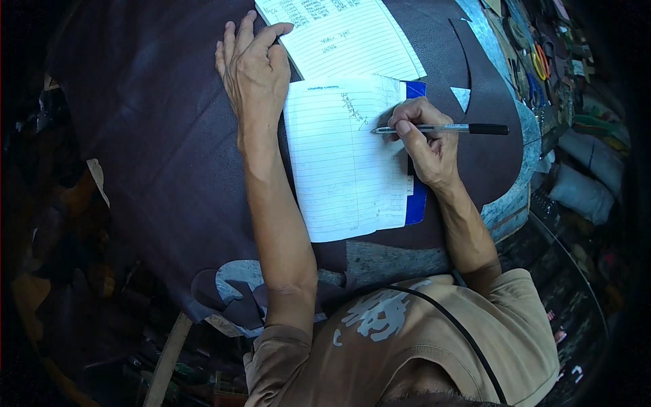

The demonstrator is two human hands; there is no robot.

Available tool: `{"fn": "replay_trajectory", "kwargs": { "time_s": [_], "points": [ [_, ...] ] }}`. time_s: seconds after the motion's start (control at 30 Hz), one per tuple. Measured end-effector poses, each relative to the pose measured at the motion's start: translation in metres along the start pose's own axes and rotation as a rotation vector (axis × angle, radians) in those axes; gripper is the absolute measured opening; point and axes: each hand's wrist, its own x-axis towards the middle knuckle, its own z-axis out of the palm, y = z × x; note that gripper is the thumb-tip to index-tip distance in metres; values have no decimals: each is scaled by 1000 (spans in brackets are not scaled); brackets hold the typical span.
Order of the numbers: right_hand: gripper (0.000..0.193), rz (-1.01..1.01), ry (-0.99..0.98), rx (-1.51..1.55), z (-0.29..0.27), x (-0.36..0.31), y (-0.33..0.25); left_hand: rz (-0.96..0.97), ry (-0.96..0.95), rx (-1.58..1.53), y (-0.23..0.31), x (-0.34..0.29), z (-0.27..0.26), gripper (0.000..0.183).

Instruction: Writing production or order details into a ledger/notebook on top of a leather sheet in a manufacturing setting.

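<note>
An open notebook (pixel 339 183) with lined white pages and a blue cover edge lies on a dark brown leather sheet (pixel 156 149). My right hand (pixel 428 139) pinches a clear ballpoint pen (pixel 447 128) with a black cap on its back end. Its tip is on the page, beside a few lines of handwriting. Stretched out flat, my left hand (pixel 254 71) has its fingers spread on the leather, with the thumb and index finger at the edge of the notebook's upper page (pixel 352 47), which also bears handwriting.
Under the leather shows a pale, worn tabletop (pixel 502 61). Scissors with orange handles (pixel 540 62) and other tools crowd the right side. Plastic-wrapped bundles (pixel 583 193) sit below them. Leather scraps (pixel 237 295) lie along the near edge, close to a wooden strip (pixel 167 359).
</note>
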Motion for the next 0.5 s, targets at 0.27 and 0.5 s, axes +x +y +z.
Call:
{"fn": "replay_trajectory", "kwargs": {
  "time_s": [0.27,0.5],
  "points": [
    [17,0,5,16,1,-1,1,-1,1,-4,0,0,1,41],
    [17,6,-7,-3,0,-1,0,-5,1,4,0,0,1,41]
  ]
}}
